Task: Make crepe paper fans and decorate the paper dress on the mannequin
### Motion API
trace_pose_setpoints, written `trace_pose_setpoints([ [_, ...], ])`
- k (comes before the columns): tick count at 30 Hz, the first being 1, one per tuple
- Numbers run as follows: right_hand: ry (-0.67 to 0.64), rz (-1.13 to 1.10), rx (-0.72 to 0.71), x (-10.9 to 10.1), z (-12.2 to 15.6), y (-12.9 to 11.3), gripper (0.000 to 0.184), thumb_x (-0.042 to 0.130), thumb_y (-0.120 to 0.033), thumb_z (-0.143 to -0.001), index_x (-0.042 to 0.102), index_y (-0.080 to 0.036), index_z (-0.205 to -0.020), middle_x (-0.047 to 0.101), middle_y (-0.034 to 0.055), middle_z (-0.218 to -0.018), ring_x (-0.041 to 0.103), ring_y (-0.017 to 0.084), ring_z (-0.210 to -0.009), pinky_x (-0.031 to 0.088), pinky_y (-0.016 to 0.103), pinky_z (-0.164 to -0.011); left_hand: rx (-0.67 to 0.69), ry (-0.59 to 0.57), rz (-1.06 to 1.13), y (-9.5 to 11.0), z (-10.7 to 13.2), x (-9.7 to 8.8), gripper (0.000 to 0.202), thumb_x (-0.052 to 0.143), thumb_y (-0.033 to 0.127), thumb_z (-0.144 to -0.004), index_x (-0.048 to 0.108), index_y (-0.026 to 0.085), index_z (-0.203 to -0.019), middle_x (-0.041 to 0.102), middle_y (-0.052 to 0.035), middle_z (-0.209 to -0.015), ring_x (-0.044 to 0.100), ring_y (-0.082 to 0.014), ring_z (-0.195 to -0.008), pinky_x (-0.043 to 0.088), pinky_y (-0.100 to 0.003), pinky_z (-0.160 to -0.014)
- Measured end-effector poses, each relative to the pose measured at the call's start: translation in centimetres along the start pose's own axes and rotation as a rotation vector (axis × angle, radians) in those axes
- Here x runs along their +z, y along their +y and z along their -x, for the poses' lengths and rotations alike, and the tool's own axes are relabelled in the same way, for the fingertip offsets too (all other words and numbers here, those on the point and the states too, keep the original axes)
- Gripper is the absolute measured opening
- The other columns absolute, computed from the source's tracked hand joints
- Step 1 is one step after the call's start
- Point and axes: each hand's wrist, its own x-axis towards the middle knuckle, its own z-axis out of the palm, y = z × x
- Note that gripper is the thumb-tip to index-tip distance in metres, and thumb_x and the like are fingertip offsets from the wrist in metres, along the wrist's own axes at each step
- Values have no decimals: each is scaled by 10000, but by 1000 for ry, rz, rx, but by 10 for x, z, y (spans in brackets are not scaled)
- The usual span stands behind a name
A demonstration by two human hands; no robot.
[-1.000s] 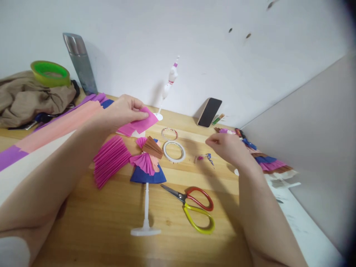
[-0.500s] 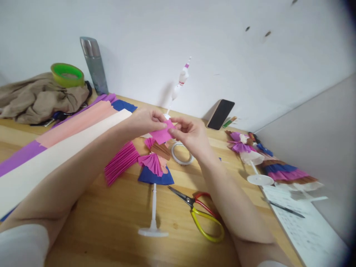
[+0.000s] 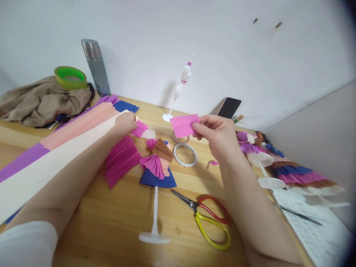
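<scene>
My right hand (image 3: 218,133) pinches a small pink paper piece (image 3: 183,125) between thumb and fingers, above the table. My left hand (image 3: 126,122) is over the cream paper strip (image 3: 83,139), its fingers curled in and mostly hidden; what they hold, if anything, I cannot make out. Just beside it lie pink paper (image 3: 140,128) and a whitish scrap (image 3: 148,134). Between my forearms a small paper-dressed figure (image 3: 156,177) stands on a white stand, with a blue skirt and pink and brown pleats. Pleated magenta paper (image 3: 122,161) lies to its left.
Scissors with red and yellow handles (image 3: 204,215) lie right of the stand. Behind are a white tape roll (image 3: 174,155), a white doll form (image 3: 185,76) and a phone (image 3: 229,107). At left are a bottle (image 3: 96,68) and brown cloth (image 3: 41,100). Dressed figures (image 3: 300,172) stand right.
My hands have parted. The right keeps the pink paper piece and has moved right; the left has let go of it and moved left, down by other pink paper. The view has shifted slightly.
</scene>
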Motion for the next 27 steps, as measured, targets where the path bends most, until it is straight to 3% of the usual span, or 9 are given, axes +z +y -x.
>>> trace_pose_setpoints([
  [3, -20, -5, -2, 0, 1, 0, 71, 752, -226, -614, 717, -172, -645, 620, -19, -492, 516, 87, -439, 402, 213, -417, 13, -46, -32, -3, -5, 10, 279, 628, 167, -735, 687, 127, -1006, 687, -162, -1093, 610, -339, -1091, 481, -422, -905],
  [7, -31, -24, 7, 0, 1, 1, 82, 756, -231, -621, 717, -166, -651, 623, -20, -496, 519, 85, -436, 404, 210, -416, 52, -133, -17, -8, -11, 14, 293, 643, 289, -869, 633, 144, -1123, 649, -105, -1162, 619, -252, -1063, 511, -438, -907],
  [13, -53, -38, 32, 1, 2, -1, 90, 751, -234, -609, 713, -160, -645, 625, -21, -491, 525, 85, -431, 400, 215, -421, 52, -250, 38, -16, -17, 19, 296, 615, 334, -909, 623, 150, -1141, 644, -80, -1145, 644, -220, -980, 557, -403, -826],
  [27, -85, -38, 61, 4, 3, 1, 119, 758, -264, -615, 715, -165, -662, 629, -13, -507, 531, 93, -454, 392, 230, -444, -48, -154, 260, -14, -14, 21, 302, 606, 336, -915, 613, 151, -1154, 637, -82, -1156, 642, -216, -981, 559, -403, -821],
])
